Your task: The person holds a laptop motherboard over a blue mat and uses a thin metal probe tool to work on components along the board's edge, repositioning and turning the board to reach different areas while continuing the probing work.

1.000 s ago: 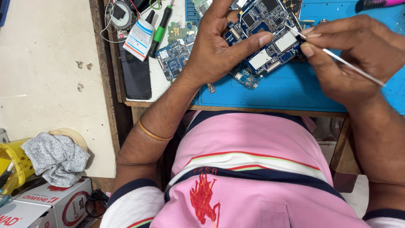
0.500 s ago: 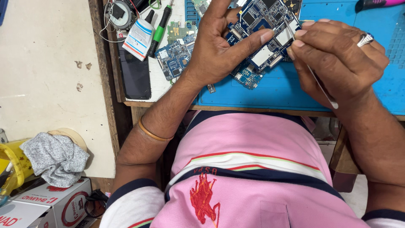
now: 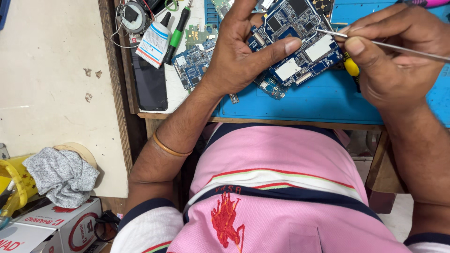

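Observation:
My left hand [image 3: 239,56] grips a blue circuit board [image 3: 300,40] above the blue work mat [image 3: 318,100], thumb pressed across its face beside silver shield cans. My right hand [image 3: 393,56] pinches thin metal tweezers [image 3: 375,43] between thumb and fingers; the tip rests on the board's upper right edge. A yellow-handled tool [image 3: 350,68] lies on the mat partly under my right hand. A second, smaller blue board [image 3: 269,86] peeks out below the held one.
Left of the mat lie another blue board [image 3: 192,65], a dark phone [image 3: 150,84], a white glue bottle [image 3: 154,42], a green-handled screwdriver [image 3: 177,35] and a round part with wires [image 3: 131,16]. On the floor left: grey cloth [image 3: 61,175], yellow container [image 3: 14,180], cardboard box [image 3: 47,229].
My right hand turned the tweezers round in its fingers: half a second ago they pointed down toward me; now they lie level, tip on the board. The left hand kept still.

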`<state>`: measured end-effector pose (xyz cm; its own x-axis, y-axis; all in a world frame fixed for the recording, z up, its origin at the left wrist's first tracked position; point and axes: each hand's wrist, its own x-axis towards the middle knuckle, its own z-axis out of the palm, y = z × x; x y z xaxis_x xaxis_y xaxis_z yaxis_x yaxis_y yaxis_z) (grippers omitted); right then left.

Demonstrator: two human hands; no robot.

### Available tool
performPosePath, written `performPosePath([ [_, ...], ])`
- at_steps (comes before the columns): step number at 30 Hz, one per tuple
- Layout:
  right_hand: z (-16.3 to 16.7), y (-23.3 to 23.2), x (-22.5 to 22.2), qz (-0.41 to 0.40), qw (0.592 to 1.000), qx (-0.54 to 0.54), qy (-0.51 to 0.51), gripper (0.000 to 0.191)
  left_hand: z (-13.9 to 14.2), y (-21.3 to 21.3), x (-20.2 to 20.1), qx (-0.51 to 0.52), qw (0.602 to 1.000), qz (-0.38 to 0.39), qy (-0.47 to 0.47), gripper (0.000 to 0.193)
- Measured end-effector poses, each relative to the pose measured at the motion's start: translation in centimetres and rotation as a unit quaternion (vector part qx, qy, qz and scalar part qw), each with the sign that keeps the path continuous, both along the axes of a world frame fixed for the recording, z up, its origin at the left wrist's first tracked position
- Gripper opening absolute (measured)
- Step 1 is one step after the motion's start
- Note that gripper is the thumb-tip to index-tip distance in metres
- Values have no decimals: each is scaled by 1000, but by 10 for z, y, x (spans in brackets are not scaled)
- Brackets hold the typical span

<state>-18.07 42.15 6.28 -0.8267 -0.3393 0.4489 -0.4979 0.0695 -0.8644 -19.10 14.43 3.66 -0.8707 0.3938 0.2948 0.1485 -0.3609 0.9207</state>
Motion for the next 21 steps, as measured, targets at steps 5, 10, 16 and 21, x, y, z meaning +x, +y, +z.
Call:
performPosePath([
  [5,-3,0,1,12,987,-108,-119,13,2,0,1,-9,1000,7,28,70],
  [10,-4,5,4,-42,995,-6,-94,13,0,2,3,-16,996,-5,87,58],
  [16,-2,8,4,-19,1000,-5,18,18,2,6,1,15,1000,-9,6,62],
  [21,9,4,8,-17,987,108,117,13,-2,3,1,27,998,17,57,59],
])
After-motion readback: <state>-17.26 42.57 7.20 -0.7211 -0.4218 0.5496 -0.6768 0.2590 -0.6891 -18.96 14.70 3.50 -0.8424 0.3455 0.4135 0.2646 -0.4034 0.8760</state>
